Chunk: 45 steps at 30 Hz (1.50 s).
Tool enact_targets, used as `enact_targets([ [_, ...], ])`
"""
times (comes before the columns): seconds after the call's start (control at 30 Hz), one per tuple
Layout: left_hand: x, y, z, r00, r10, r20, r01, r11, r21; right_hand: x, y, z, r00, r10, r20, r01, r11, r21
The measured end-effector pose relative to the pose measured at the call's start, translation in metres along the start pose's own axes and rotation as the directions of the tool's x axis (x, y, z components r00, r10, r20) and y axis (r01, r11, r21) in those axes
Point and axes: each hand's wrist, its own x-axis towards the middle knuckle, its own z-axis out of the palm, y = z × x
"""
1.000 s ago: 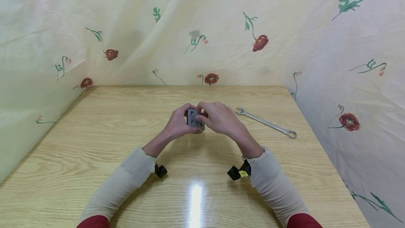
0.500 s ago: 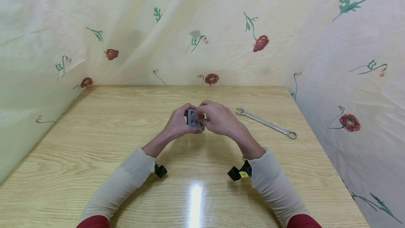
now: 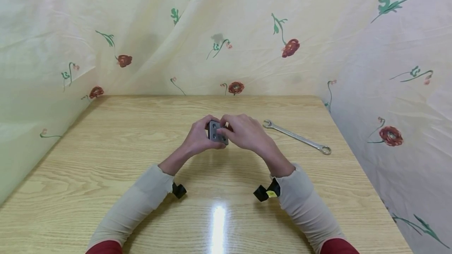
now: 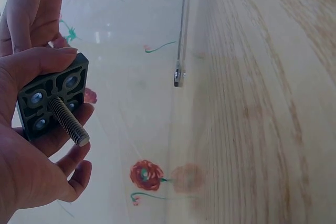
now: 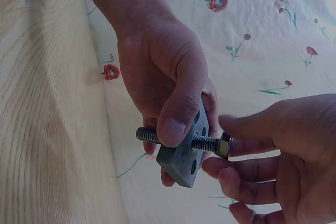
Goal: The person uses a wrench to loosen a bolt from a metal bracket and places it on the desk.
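One grey plate [image 5: 177, 167], one bolt [image 5: 205, 143] and one wrench [image 3: 296, 136] were in view, along with two hands. The plate showed four corner holes from its recessed side, and the bolt ran through its middle, threads showing on both faces. The plate was up in the air over the wooden table [image 3: 106, 148], between the hands.

The wrench lay on the table to the right, well apart from the hands, its forked end farther away and its ring end nearer. Flowered cloth [image 3: 148, 22] rose behind the table and along its sides. Two black devices [image 3: 179, 191] sat at the wrists, one by each pale sleeve [image 3: 146, 189]. From the head view the right hand's fingers stood in front of the plate, covering part of it and the bolt head.

The left hand [image 3: 197, 138] pinched the plate by opposite edges, thumb on one and fingers on the other. The right hand [image 3: 248, 134] had its thumb and fingers bent around the bolt head; whether they pressed on it or sat slightly off it, I could not tell.
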Motion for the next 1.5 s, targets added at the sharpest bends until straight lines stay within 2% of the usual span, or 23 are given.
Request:
enact_targets([
  [0.23,0.0010,-0.0011,0.0004,1.000,0.006,-0.002,-0.006,1.000,-0.006,-0.0005,-0.0003,0.0000,0.996,-0.071,-0.043,0.069,0.996,-0.049],
  [0.8,0.0002,-0.0023,0.0008,1.000,0.015,-0.002,-0.015,1.000,0.001,-0.0013,-0.0011,0.0007,0.985,-0.164,-0.046,0.162,0.986,-0.047],
  [0.93,0.0004,-0.0027,0.0007,1.000,0.013,-0.005,-0.013,1.000,-0.001,-0.0008,-0.0006,0.0006,0.990,-0.132,-0.040,0.131,0.991,-0.032],
  [1.13,-0.0004,-0.0016,0.0002,1.000,0.010,-0.002,-0.010,1.000,-0.008,0.0012,-0.0002,0.0005,1.000,0.007,-0.022,-0.007,1.000,0.003],
  [1.2,-0.0006,-0.0016,0.0004,1.000,0.012,-0.001,-0.012,1.000,0.000,0.0018,-0.0003,0.0009,0.999,0.033,-0.017,-0.033,0.999,0.006],
  [1.3,-0.0005,-0.0018,0.0007,1.000,0.016,-0.003,-0.016,1.000,0.010,0.0019,-0.0005,0.0014,0.999,0.032,-0.016,-0.032,0.999,0.011],
  [1.5,0.0000,-0.0010,0.0006,1.000,0.006,-0.004,-0.006,1.000,0.004,0.0010,-0.0010,0.0004,0.999,-0.022,-0.041,0.022,1.000,-0.001],
])
